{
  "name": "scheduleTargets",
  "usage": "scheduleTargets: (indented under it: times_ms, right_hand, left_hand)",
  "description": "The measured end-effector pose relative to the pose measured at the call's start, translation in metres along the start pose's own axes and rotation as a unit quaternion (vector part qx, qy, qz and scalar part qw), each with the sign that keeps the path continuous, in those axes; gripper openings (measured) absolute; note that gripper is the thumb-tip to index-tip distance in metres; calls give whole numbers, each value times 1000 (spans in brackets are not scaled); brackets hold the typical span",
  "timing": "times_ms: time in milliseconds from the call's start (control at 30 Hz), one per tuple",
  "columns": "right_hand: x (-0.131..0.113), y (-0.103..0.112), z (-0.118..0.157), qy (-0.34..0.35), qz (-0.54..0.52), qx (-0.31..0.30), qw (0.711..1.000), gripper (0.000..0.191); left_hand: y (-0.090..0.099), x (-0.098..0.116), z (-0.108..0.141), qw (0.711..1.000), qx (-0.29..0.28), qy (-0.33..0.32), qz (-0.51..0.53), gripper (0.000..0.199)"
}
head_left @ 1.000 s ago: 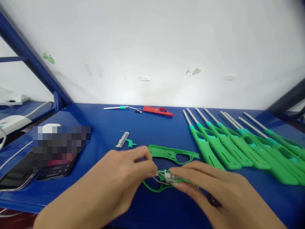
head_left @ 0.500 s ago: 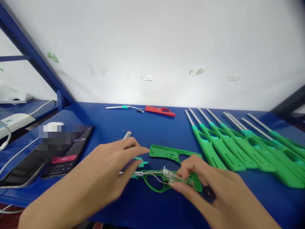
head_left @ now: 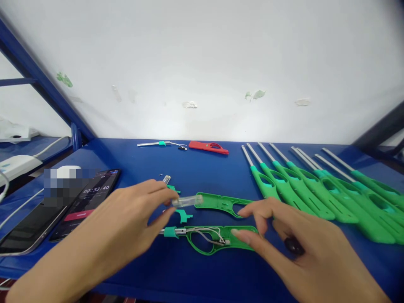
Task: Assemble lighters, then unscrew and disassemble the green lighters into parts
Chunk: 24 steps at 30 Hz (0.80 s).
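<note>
A blue flat surface [head_left: 195, 273] is seen carrying everything, with a slanted row of long green plastic lighters with silver metal rods [head_left: 331, 206] laid on its right side. The right hand [head_left: 318, 248] is held over the lower green plastic shell half [head_left: 238, 245], thumb and forefinger apart; whether the shell is touched by the thumb cannot be told. By the left hand [head_left: 139, 214], a clear plastic tube-shaped cartridge [head_left: 187, 201] is gripped, fingers clamped on one end, its other end overlapping in view the left tip of the upper green plastic shell half [head_left: 214, 202]. Thin pale wires [head_left: 205, 231] are laid along the lower shell half. Below the cartridge, a small turquoise plastic piece [head_left: 184, 216] is placed.
</note>
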State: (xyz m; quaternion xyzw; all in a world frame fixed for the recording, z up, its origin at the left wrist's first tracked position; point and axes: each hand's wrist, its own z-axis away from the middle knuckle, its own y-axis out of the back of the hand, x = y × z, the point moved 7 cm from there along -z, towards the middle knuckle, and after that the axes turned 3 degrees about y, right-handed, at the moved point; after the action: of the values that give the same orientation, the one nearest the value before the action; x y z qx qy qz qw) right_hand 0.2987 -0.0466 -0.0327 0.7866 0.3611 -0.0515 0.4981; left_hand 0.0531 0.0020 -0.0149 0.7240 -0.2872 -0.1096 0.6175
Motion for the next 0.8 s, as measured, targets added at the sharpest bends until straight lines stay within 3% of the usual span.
scheduleTargets:
  times_ms: [133, 233, 300, 400, 533, 667, 800]
  right_hand:
    - [9, 0, 5, 2, 33, -40, 999, 25]
    - [11, -7, 9, 24, 62, -90, 994, 12]
    - [12, -15, 13, 32, 77, -121, 989, 21]
    - [13, -27, 17, 46, 89, -159, 982, 41]
    - [13, -35, 15, 48, 117, -150, 981, 54]
    - [12, -35, 14, 51, 109, -140, 983, 44]
    - [16, -35, 17, 38, 91, -151, 984, 37]
  left_hand:
    - [-11, -35, -2, 995, -35, 69, -68, 33]
    - [-27, -44, -4, 991, -76, 77, -75, 30]
    - [-35, -44, -4, 991, -89, 72, -72, 26]
    - [-41, -41, -1, 990, -95, 73, -76, 30]
    - [-35, -24, 7, 993, -87, 65, -55, 33]
    - [-36, 4, 17, 991, -131, 17, -11, 31]
    - [-40, 10, 21, 988, -151, 23, -4, 35]
